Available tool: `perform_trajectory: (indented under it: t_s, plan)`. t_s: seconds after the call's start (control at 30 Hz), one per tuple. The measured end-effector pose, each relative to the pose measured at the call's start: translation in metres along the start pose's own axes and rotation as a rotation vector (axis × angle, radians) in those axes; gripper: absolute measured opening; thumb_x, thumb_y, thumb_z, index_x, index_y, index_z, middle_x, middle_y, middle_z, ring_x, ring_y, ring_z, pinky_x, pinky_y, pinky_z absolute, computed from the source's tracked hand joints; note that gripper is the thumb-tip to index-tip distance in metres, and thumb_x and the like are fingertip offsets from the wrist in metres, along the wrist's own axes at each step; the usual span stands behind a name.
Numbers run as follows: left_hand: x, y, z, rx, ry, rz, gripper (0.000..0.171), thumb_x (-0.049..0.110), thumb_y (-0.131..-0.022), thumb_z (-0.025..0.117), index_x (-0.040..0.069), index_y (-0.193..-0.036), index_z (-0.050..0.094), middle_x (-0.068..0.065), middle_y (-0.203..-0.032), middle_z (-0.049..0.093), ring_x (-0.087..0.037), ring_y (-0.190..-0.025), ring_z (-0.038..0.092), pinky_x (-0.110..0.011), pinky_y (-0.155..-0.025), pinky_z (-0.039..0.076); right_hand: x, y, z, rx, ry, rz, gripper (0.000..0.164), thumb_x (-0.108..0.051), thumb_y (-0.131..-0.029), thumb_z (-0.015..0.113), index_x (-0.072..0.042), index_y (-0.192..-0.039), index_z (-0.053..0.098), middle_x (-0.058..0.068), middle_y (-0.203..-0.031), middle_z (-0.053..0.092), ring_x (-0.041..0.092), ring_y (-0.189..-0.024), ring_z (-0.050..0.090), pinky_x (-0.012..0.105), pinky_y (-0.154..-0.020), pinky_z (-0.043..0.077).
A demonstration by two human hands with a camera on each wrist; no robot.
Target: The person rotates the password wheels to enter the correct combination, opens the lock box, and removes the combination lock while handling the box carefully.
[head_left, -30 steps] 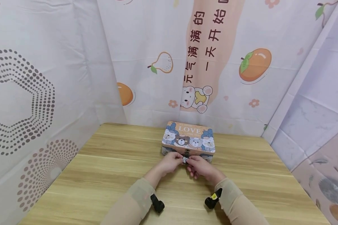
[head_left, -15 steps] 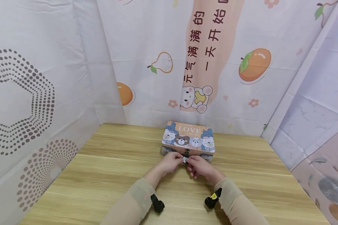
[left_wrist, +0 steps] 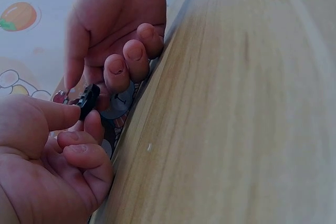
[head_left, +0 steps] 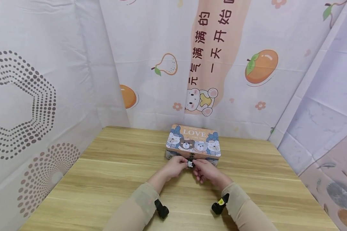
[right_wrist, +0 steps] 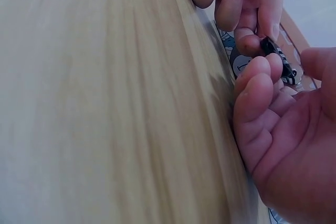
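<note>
A small black padlock with number dials (right_wrist: 284, 66) hangs at the front clasp of a tin box (head_left: 193, 139) printed with bears and the word LOVE. My left hand (head_left: 174, 167) pinches the padlock by its end between thumb and index finger. At its other end is my right hand (head_left: 209, 171); in the right wrist view its thumb stands a little off the dials, with the index finger right behind the lock and the other fingers loosely curled. From the head view the padlock shows a white patterned face. The box lid is down.
The box stands near the back of a wood-grain table (head_left: 118, 179). Behind it hangs a white curtain (head_left: 150, 41) with fruit prints, and more patterned cloth closes both sides. Black camera mounts (head_left: 161, 209) sit on both wrists.
The right thumb and fingers have drawn slightly back to the right from the padlock, so more of its face shows. The left hand and the box have stayed in place.
</note>
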State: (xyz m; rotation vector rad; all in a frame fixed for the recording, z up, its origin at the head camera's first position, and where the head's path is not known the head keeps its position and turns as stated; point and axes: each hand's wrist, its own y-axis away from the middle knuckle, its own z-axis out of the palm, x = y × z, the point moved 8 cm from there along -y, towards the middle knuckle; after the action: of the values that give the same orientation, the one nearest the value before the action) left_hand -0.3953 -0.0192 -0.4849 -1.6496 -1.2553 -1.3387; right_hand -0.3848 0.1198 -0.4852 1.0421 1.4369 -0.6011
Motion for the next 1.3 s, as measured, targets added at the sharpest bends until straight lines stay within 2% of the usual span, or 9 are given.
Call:
perform_trajectory:
  t_s: [0.3, 0.6, 0.93, 1.3]
  plan:
    - [0.000, -0.001, -0.001, 0.001, -0.006, -0.004, 0.016, 0.009, -0.102, 0.057, -0.001, -0.110, 0.066, -0.005, -0.090, 0.066, -0.009, -0.048, 0.041, -0.022, -0.043, 0.036, 0.001, 0.005, -0.004, 0.002, 0.018, 0.006, 0.044, -0.038, -0.109, 0.042, 0.004, -0.114, 0.052, 0.006, -0.077, 0.056, 0.017, -0.061, 0.054, 0.027, -0.051, 0.045]
    - [-0.001, -0.001, -0.001, -0.003, -0.010, -0.008, 0.016, 0.009, -0.102, 0.057, -0.001, -0.110, 0.065, -0.004, -0.090, 0.066, -0.009, -0.048, 0.040, -0.022, -0.042, 0.036, 0.003, 0.009, -0.010, 0.008, 0.013, 0.004, 0.040, -0.033, -0.110, 0.041, 0.004, -0.121, 0.052, 0.006, -0.078, 0.056, 0.017, -0.061, 0.054, 0.026, -0.051, 0.045]
    - [-0.001, -0.001, 0.000, -0.001, -0.007, -0.005, 0.016, 0.010, -0.102, 0.058, 0.000, -0.110, 0.065, -0.005, -0.091, 0.066, -0.009, -0.049, 0.041, -0.023, -0.043, 0.037, 0.004, 0.009, -0.010, -0.013, 0.005, 0.002, 0.039, -0.033, -0.110, 0.043, 0.005, -0.115, 0.048, 0.005, -0.078, 0.055, 0.017, -0.061, 0.053, 0.026, -0.051, 0.045]
    - [-0.002, -0.002, 0.000, 0.005, -0.017, 0.001, 0.014, 0.010, -0.101, 0.059, 0.000, -0.109, 0.066, -0.005, -0.091, 0.066, -0.010, -0.050, 0.042, -0.022, -0.043, 0.037, 0.001, 0.007, -0.006, -0.017, -0.004, 0.007, 0.034, -0.029, -0.108, 0.047, 0.003, -0.117, 0.048, 0.007, -0.080, 0.056, 0.017, -0.063, 0.054, 0.026, -0.052, 0.045]
